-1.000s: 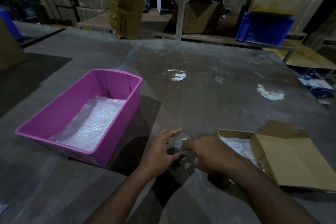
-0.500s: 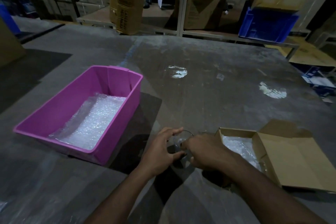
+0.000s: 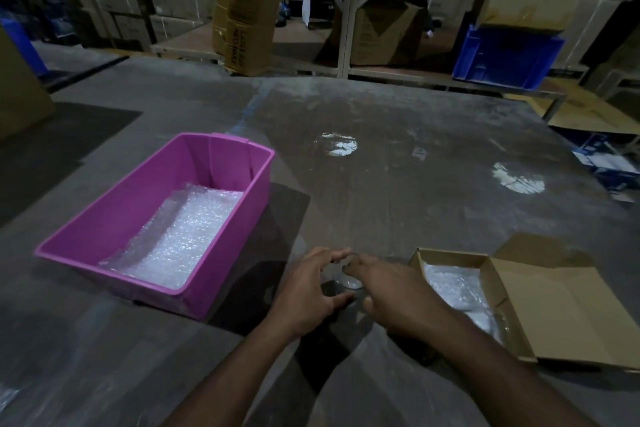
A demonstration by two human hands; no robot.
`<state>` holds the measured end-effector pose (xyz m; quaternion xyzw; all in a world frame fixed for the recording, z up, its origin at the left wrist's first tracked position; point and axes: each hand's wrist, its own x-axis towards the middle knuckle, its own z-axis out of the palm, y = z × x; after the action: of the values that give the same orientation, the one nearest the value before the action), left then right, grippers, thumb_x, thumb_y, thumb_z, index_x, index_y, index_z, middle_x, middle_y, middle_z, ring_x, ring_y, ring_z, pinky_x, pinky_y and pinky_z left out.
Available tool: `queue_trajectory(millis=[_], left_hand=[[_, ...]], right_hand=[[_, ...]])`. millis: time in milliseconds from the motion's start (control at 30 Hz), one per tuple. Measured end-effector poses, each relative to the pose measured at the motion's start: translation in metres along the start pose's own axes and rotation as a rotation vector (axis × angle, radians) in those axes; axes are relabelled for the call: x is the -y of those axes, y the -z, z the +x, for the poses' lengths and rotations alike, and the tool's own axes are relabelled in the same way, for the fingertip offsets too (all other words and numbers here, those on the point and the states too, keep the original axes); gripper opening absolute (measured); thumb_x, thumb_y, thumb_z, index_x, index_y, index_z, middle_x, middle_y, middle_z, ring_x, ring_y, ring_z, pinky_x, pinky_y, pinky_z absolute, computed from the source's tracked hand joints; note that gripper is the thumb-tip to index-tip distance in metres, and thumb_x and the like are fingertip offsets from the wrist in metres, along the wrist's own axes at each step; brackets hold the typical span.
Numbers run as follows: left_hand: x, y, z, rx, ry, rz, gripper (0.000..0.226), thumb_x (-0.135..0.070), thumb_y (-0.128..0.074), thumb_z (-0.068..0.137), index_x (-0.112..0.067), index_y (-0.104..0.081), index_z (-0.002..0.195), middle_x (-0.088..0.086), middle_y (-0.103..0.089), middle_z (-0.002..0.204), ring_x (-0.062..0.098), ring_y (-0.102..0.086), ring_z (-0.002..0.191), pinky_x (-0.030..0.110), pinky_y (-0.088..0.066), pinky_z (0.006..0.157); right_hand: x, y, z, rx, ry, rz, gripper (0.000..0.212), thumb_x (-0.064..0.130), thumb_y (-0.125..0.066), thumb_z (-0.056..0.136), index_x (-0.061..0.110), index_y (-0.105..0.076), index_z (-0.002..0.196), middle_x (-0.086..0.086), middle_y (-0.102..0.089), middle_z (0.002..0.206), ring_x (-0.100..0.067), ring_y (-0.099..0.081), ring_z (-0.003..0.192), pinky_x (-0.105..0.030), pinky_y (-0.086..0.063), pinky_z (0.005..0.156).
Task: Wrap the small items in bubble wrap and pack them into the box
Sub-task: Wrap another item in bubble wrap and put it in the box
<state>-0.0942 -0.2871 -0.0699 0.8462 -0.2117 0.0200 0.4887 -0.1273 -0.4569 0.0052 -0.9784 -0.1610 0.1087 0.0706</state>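
Glass, small and clear, is what both hands work on: a small glass item (image 3: pixel 348 279) stands on the grey table (image 3: pixel 415 191), just left of the open cardboard box (image 3: pixel 446 255) and well to the right of the pink bin (image 3: pixel 214 218). The left hand (image 3: pixel 306 291) curls around its left side, thumb and forefinger bent toward each other near the rim. The right hand (image 3: pixel 394 291) lies over its right side with fingers bent down; I judge it holds the item, but the dim light hides the exact contact.

Compared with a second ago, little is different. Both hands remain at the same place beside the box, and the left forefinger is now bent a little closer to the right fingers, so the opening over the rim looks smaller. The item has not left the table.

For the task this means the wrapping of this piece is not started, I think. One wrapped bundle (image 3: pixel 457 288) already lies inside the box. Loose bubble wrap (image 3: pixel 183 236) waits in the bin, left of the box, and a sheet must probably come from there.
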Motion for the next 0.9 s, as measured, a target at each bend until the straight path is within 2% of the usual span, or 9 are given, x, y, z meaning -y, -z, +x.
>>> queue_trajectory(millis=[100,200,333,467,567,633,733,800,900], left_hand=[[0.001,-0.001,0.0,0.002,0.005,0.0,0.07,-0.024,-0.092,0.069,-0.029,-0.064,0.133,-0.013,-0.062,0.125,-0.002,-0.058,0.117,0.015,-0.045,0.099],[0.0,0.0,0.0,0.001,0.014,0.003,0.07,-0.024,-0.092,0.07,-0.029,-0.063,0.134,-0.013,-0.062,0.125,-0.003,-0.057,0.117,0.01,-0.041,0.097],[0.0,0.0,0.0,0.01,0.021,0.004,0.069,-0.023,-0.092,0.071,-0.027,-0.063,0.134,-0.012,-0.061,0.125,-0.005,-0.056,0.117,0.007,-0.038,0.097],[-0.004,0.002,-0.001,0.012,0.026,0.023,0.071,-0.024,-0.091,0.072,-0.028,-0.061,0.136,-0.013,-0.06,0.126,-0.005,-0.055,0.117,0.015,-0.043,0.101],[-0.006,0.004,-0.003,0.025,0.036,0.005,0.074,-0.025,-0.091,0.071,-0.027,-0.059,0.138,-0.013,-0.059,0.129,-0.003,-0.055,0.119,0.023,-0.045,0.104],[-0.006,0.005,-0.006,0.018,0.041,0.0,0.081,-0.025,-0.092,0.07,-0.028,-0.055,0.142,-0.013,-0.056,0.133,-0.002,-0.054,0.122,0.025,-0.046,0.105],[-0.01,0.017,-0.014,-0.01,0.051,-0.023,0.084,-0.016,-0.089,0.074,-0.028,-0.049,0.147,-0.013,-0.054,0.137,-0.002,-0.052,0.125,0.025,-0.047,0.105],[-0.016,0.031,-0.019,-0.053,0.038,-0.041,0.075,-0.012,-0.084,0.079,-0.028,-0.051,0.145,-0.014,-0.057,0.135,-0.002,-0.055,0.123,0.027,-0.049,0.103],[-0.028,0.057,-0.024,-0.128,0.031,-0.113,0.061,-0.013,-0.08,0.085,-0.029,-0.056,0.139,-0.013,-0.066,0.122,0.001,-0.063,0.113,0.022,-0.053,0.093]], right_hand=[[0.003,-0.002,-0.003,0.037,0.031,0.009,0.045,0.021,-0.057,0.086,0.03,-0.058,0.129,0.005,-0.058,0.137,-0.022,-0.061,0.118,-0.036,-0.052,0.092],[0.005,-0.002,-0.002,0.047,-0.002,-0.009,0.048,0.018,-0.056,0.087,0.03,-0.057,0.134,0.002,-0.062,0.135,-0.024,-0.061,0.119,-0.033,-0.05,0.092],[0.009,-0.002,0.0,0.079,-0.049,0.004,0.042,0.016,-0.058,0.089,0.029,-0.06,0.129,-0.002,-0.067,0.126,-0.024,-0.064,0.113,-0.032,-0.049,0.086],[0.007,0.006,0.001,0.091,-0.072,0.066,0.041,0.02,-0.06,0.089,0.032,-0.063,0.128,0.0,-0.07,0.123,-0.021,-0.065,0.111,-0.029,-0.049,0.087],[0.005,0.011,-0.003,0.083,-0.146,0.313,0.038,0.02,-0.064,0.089,0.034,-0.066,0.125,0.002,-0.075,0.107,-0.01,-0.072,0.087,-0.026,-0.057,0.075],[0.001,0.016,-0.007,0.011,-0.174,0.39,0.042,0.013,-0.061,0.085,0.035,-0.069,0.12,0.004,-0.077,0.088,-0.006,-0.072,0.074,-0.027,-0.059,0.072],[-0.002,0.025,-0.016,-0.115,-0.197,0.422,0.049,0.007,-0.055,0.08,0.035,-0.071,0.116,0.011,-0.07,0.065,-0.002,-0.067,0.066,-0.027,-0.058,0.071],[-0.001,0.03,-0.019,-0.184,-0.21,0.466,0.045,0.007,-0.054,0.082,0.036,-0.072,0.111,0.007,-0.07,0.06,-0.005,-0.064,0.055,-0.027,-0.056,0.062],[0.008,0.038,-0.018,-0.271,-0.208,0.564,0.035,0.01,-0.055,0.09,0.038,-0.072,0.104,0.005,-0.073,0.066,-0.007,-0.059,0.047,-0.027,-0.048,0.049]])
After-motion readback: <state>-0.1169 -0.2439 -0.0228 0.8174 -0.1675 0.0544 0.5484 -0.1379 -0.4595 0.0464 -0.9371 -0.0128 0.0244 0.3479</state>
